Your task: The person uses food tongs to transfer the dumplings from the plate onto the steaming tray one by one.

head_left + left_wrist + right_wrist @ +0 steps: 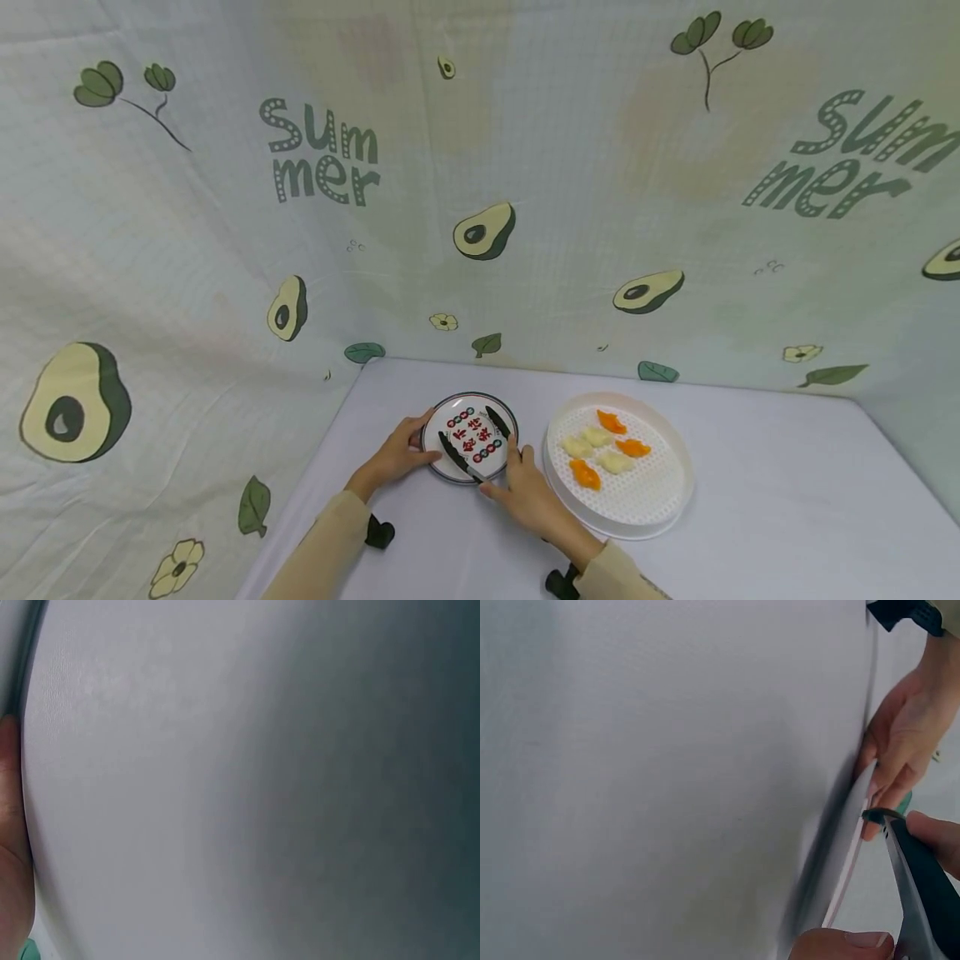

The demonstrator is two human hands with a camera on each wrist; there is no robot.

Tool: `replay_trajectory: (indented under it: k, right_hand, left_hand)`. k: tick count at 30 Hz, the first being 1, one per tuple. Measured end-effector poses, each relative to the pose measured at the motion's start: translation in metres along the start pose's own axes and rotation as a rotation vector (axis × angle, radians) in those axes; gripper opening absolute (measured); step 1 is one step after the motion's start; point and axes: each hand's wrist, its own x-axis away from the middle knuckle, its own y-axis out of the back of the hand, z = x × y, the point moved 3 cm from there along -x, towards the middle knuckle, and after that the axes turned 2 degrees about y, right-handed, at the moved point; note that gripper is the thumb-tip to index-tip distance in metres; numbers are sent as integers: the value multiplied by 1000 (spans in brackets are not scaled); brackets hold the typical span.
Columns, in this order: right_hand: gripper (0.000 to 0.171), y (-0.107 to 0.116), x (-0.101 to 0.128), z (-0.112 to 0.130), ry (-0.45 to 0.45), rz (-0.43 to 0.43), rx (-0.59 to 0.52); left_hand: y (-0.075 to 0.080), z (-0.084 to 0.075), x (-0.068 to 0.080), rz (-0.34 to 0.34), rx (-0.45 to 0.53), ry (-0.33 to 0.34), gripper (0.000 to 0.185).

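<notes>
A small round plate (pixel 457 467) with a dark rim and red characters lies on the white table. My left hand (pixel 417 442) grips its left rim; in the right wrist view the left hand (pixel 904 742) has its fingers curled over the plate's edge (pixel 846 847). Black tongs (pixel 459 458) lie open across the plate, and my right hand (pixel 504 478) holds them at their near end. The tongs (pixel 924 889) show up close between my right thumb and a finger. The left wrist view holds only the table and a sliver of my left hand (pixel 10 855).
To the right of the plate stands a white round tray (pixel 660 500) with a perforated mat; on it lie several orange and pale yellow dumplings (pixel 606 450). An avocado-print cloth (pixel 480 208) backs the table (pixel 787 492) behind and on both sides.
</notes>
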Motion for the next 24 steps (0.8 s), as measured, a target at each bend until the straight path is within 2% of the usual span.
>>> replay_trajectory:
  k: [8, 18, 24]
  right_hand:
    - [100, -11, -4, -9, 15, 2, 6]
    - [98, -18, -4, -12, -1, -34, 206]
    - [99, -16, -1, -10, -11, -49, 320]
  left_hand:
    - [0, 0, 0, -8, 4, -3, 87]
    - [-1, 4, -1, -2, -2, 2, 87]
    - [-1, 0, 1, -1, 3, -1, 87]
